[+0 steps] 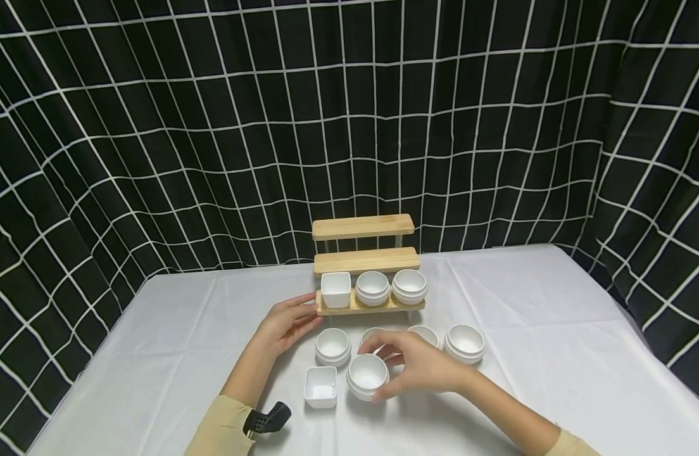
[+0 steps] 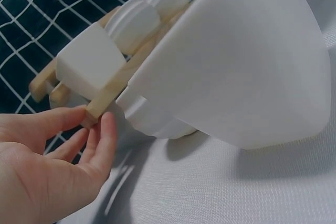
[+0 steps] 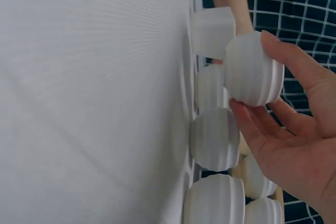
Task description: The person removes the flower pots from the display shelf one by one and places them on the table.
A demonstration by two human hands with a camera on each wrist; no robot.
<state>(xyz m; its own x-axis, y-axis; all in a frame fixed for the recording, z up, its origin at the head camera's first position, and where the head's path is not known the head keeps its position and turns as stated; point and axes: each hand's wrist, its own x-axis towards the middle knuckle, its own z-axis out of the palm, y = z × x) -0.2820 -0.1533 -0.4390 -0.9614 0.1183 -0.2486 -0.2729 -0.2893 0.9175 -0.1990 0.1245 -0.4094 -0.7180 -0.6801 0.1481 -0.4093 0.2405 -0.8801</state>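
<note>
Thumb and fingers of my left hand (image 1: 289, 324) pinch the left end of the lowest board of a three-tier wooden stand (image 1: 366, 259); the left wrist view shows the thumb above and fingertips below. A square white bowl (image 1: 335, 290) and two round ribbed white bowls, one in the middle (image 1: 373, 287) and one at the right (image 1: 409, 285), stand on that board. My right hand (image 1: 423, 366) holds another round white bowl (image 3: 252, 69) by its sides, thumb opposite fingers. It is raised off the cloth, mouth up, right of a square white bowl (image 1: 321, 387) on the table.
Several round white bowls, such as the leftmost (image 1: 333, 345) and rightmost (image 1: 465, 342), stand in a row before the stand. My right hand partly hides the middle ones. White cloth (image 1: 156, 354) covers the table; a black gridded curtain (image 1: 327, 126) hangs behind.
</note>
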